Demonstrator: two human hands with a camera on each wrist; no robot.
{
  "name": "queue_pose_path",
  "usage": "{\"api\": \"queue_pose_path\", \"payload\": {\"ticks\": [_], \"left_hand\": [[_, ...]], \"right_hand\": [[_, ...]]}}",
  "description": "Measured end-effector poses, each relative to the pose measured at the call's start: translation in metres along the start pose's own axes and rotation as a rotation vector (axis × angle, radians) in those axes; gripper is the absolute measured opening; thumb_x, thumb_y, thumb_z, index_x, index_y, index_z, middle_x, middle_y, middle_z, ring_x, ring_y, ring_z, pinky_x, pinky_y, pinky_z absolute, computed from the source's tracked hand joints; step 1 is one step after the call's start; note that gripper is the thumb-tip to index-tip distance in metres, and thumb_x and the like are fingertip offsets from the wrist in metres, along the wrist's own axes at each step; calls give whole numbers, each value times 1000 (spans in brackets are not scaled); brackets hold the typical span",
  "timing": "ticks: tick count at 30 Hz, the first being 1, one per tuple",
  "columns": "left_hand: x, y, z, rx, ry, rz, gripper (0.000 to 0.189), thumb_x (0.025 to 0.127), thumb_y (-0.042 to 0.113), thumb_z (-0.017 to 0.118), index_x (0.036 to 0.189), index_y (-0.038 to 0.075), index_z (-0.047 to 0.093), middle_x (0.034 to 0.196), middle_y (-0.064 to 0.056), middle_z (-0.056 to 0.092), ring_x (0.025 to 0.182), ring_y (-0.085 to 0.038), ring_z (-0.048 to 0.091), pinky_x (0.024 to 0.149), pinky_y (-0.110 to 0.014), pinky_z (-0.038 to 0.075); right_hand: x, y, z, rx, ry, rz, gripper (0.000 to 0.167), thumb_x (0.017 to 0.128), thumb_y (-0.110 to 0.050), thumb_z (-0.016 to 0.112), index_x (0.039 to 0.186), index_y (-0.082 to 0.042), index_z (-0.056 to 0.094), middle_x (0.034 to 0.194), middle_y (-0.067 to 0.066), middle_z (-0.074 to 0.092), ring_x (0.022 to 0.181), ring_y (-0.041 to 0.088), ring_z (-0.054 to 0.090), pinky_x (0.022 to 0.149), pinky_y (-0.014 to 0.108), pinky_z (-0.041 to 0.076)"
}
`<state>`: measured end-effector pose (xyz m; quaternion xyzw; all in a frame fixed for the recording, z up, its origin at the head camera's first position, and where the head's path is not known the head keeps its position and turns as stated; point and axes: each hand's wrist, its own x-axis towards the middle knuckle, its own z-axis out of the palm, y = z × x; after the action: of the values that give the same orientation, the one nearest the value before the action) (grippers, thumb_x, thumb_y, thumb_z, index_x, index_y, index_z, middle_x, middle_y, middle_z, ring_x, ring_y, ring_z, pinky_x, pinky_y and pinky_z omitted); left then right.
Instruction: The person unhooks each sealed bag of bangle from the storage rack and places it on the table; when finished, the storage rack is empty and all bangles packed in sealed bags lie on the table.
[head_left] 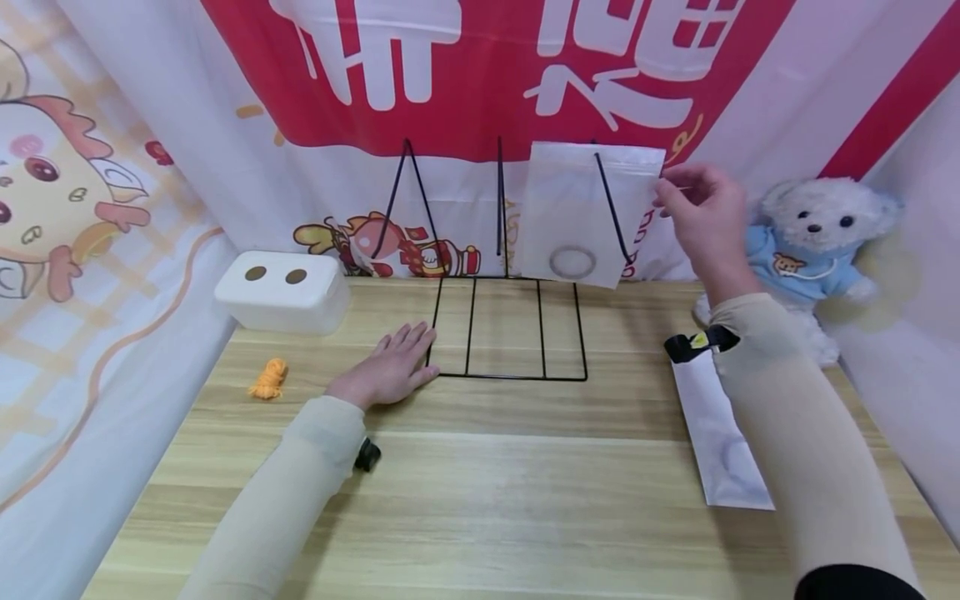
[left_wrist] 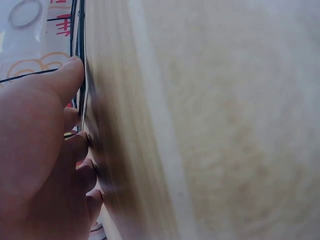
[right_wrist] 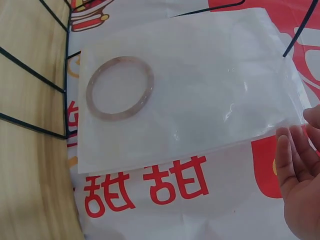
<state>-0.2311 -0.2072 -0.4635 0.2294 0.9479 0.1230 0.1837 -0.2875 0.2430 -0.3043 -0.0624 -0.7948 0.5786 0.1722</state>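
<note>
bag (head_left: pixel 558 208) is upright at the black rack (head_left: pixel 510 377), right grip (head_left: pixel 705 218) pinching its edge, left grip (head_left: pixel 387 367) lying flat.

Tons of room for a hand between the two sleeves (head_left: pixel 288 483) toward the front edge of the tabletop (head_left: pixel 517 508), but the wire rack (head_left: pixel 506 377) clogs the back edge's middle, with a white box (head_left: pixel 281 302) and teddy bear (head_left: pixel 813 242) hogging the back left and right corners.

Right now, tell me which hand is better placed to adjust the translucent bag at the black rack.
Probably the right hand: it grips the translucent bag near an upper corner. The left hand rests at the base of the black rack, apart from the bag.
</note>
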Motion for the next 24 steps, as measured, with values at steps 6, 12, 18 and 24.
{"api": "queue_pose_path", "payload": {"ticks": [6, 12, 18, 24], "left_hand": [[-1, 0, 1, -2, 5, -3, 76, 116, 47, 42, 174, 8, 13, 183, -17, 5, 169, -44, 2, 136, -66, 5], [-2, 0, 1, -6, 10, 8, 74, 117, 45, 41, 174, 7, 14, 183, -18, 5, 169, -46, 3, 135, -67, 5], [-2, -1, 2, -8, 9, 8, 74, 117, 45, 41, 174, 7, 13, 183, -18, 5, 169, -46, 2, 136, -67, 4], [-2, -1, 2, -10, 10, 7, 75, 117, 46, 41, 174, 8, 13, 183, -17, 5, 169, -46, 2, 136, -67, 4]], "right_hand": [[5, -1, 4, -20, 33, 4, 38, 102, -44, 73, 135, -25, 68, 124, -10, 67, 107, 8, 67, 102, 28, 58], [11, -4, 4, -41, 31, 35, 43, 100, -49, 75, 136, -27, 67, 128, -10, 66, 111, 9, 65, 104, 29, 57], [15, -7, 7, -29, 24, 60, 41, 100, -48, 75, 134, -27, 69, 123, -11, 65, 109, 9, 64, 103, 28, 57], [15, -7, 7, 18, 23, 64, 35, 99, -46, 76, 127, -25, 71, 117, -11, 67, 107, 9, 65, 105, 32, 56]]}}
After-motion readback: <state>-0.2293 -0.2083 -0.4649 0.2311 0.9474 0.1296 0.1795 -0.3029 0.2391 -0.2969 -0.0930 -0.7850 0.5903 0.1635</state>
